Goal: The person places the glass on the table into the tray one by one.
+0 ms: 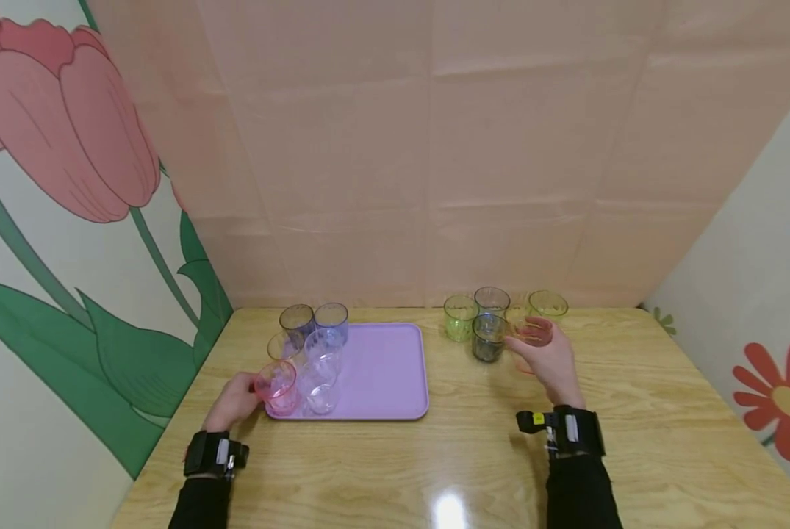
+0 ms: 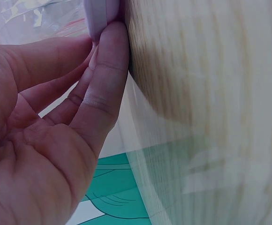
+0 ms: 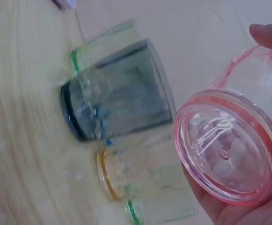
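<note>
In the head view my left hand (image 1: pixel 231 402) is at the left front corner of a lilac tray (image 1: pixel 384 375). The left wrist view shows thumb and fingertips pinching the tray's edge (image 2: pixel 97 21). Beside those fingers, a pink glass (image 1: pixel 280 389) stands on the tray. My right hand (image 1: pixel 556 364) grips a second pink glass (image 1: pixel 533 333) at the right. Its round base (image 3: pixel 227 150) faces the right wrist camera, off the tabletop. Just left of it stands a dark grey glass (image 1: pixel 488 339), with green, amber and other tinted glasses close behind.
Left on the tray are two clear glasses (image 1: pixel 322 397), an amber glass (image 1: pixel 285 347), a dark glass (image 1: pixel 296 318) and a bluish glass (image 1: pixel 332 316). The wooden table (image 1: pixel 368 470) meets a pinkish sheet (image 1: pixel 395 184) at the back. A green glass (image 1: pixel 459 319) stands right of the tray.
</note>
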The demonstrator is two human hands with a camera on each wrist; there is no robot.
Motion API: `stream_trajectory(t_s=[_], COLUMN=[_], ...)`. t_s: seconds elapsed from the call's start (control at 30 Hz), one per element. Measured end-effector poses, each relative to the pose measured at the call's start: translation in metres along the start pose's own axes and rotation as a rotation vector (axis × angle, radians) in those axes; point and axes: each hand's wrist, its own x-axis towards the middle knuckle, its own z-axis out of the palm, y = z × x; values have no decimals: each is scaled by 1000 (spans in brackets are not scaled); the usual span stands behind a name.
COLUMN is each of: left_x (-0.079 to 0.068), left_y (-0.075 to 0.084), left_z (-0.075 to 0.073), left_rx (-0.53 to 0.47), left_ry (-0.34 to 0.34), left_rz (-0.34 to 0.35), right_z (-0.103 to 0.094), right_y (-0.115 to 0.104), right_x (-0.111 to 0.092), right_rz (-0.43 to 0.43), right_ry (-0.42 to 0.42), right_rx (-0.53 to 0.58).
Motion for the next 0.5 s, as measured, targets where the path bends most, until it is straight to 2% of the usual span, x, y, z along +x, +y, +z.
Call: stream_trajectory(t_s=[0.1,0.27,0.5], left_x=[0,0,4], left_y=[0,-3,-5], left_z=[-1,-1,2], left_rx=[1,6,5], left_ry=[-2,3,9], left_rz=[-5,1,18], right_z=[7,21,51], right_y=[7,1,-7], right_x=[5,6,7], right_rz=[-18,-46,-108], right_ry=[-2,-52,-137], right_rx=[23,80,175])
